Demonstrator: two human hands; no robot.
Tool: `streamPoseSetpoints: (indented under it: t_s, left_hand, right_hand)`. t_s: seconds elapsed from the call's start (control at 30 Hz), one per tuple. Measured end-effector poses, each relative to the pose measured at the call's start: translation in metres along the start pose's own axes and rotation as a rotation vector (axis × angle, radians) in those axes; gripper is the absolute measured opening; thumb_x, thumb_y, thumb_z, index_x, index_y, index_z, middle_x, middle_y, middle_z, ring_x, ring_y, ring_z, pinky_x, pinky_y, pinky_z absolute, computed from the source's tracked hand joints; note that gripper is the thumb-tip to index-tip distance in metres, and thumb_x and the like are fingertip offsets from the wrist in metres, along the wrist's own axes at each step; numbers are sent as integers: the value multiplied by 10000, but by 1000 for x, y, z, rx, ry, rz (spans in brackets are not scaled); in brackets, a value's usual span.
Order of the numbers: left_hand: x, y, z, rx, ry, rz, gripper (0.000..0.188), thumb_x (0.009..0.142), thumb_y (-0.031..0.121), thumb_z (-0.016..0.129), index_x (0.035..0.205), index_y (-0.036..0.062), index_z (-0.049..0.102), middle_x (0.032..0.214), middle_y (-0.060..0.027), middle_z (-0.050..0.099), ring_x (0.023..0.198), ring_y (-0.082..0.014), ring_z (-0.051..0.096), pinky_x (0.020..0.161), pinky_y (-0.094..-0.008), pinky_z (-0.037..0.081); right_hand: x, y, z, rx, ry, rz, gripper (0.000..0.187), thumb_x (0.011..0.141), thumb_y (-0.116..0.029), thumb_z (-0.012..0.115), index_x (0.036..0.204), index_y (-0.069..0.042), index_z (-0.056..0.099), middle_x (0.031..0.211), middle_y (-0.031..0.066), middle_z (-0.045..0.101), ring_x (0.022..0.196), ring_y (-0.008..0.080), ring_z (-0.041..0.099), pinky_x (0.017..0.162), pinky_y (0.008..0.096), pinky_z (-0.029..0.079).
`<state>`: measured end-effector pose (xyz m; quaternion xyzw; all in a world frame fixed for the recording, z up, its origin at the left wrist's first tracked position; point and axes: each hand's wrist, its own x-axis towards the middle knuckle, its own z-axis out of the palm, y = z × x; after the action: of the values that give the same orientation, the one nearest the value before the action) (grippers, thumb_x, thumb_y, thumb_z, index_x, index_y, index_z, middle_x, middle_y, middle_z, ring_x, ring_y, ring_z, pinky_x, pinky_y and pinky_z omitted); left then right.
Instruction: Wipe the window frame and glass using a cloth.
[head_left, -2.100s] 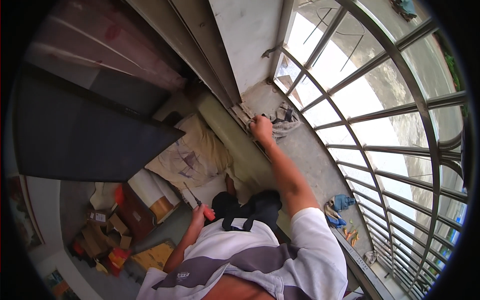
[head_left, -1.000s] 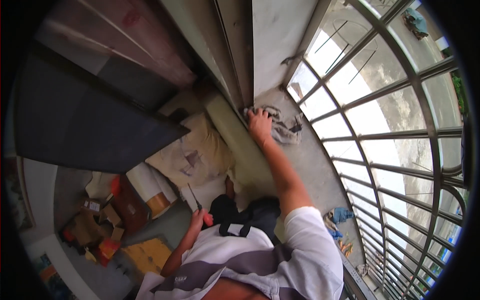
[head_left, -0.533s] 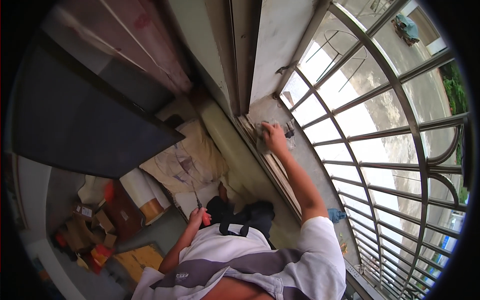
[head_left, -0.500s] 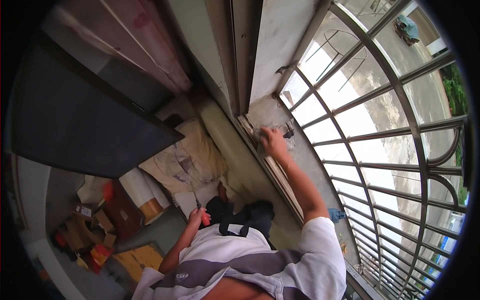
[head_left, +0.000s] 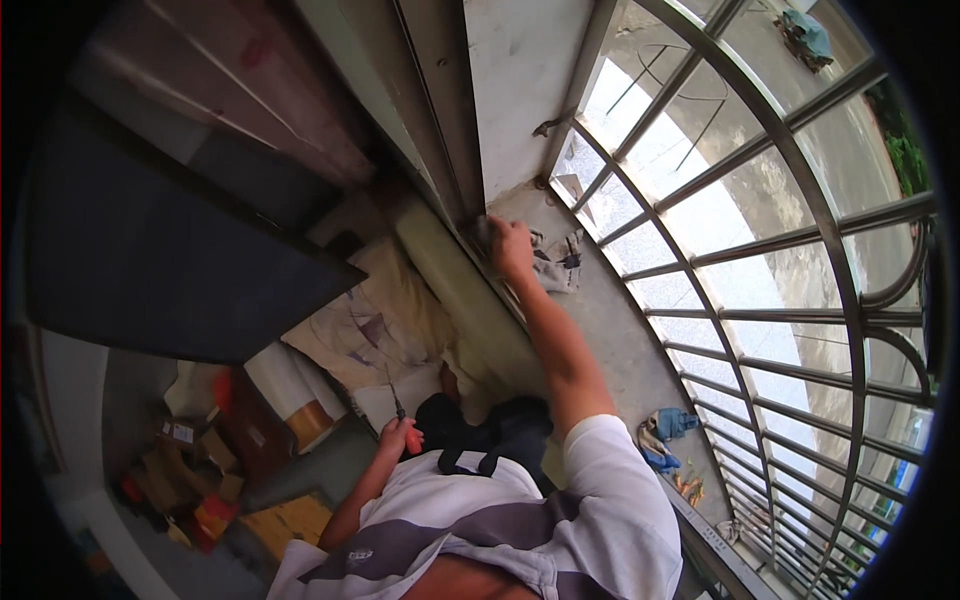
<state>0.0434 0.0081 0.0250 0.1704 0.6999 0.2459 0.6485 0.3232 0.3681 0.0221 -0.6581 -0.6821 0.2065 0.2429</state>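
My left hand is closed round the red handle of a screwdriver, whose thin shaft points up and away from me. With the arm stretched forward, my right hand is at the window track, close to the foot of the upright window frame. Its fingers are bent together; a small greyish, blurred patch shows at their tips, and I cannot make out what it is. Just right of that hand a crumpled grey rag lies on the concrete sill.
Curved metal bars fence the sill on the right. Blue cloth lies further along it. A large dark panel juts in from the left. Below are a beige cloth, cardboard boxes and a yellow board.
My right hand has moved left and forward along the track toward the upright frame, uncovering more of the grey rag. The view has shifted a little. My left hand still holds the screwdriver.
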Motion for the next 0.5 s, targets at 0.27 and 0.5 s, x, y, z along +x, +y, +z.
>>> streamPoseSetpoints:
  t_s: [0.27,0.5]
  left_hand:
    - [-5,-9,-9,-53,52,-17,271,892,243,442,967,-14,479,726,-183,597,608,-270,604,567,-362,507]
    - [-12,-6,-9,-39,70,6,259,856,234,481,921,-17,489,689,-172,597,557,-252,594,532,-338,504]
  right_hand:
    - [-51,-1,-3,-24,162,-31,304,730,-142,560,1027,-195,591,911,145,495,864,343,481,716,413,419]
    - [16,27,13,224,536,304,376,703,-84,555,1066,-178,562,924,164,496,859,346,490,749,422,415]
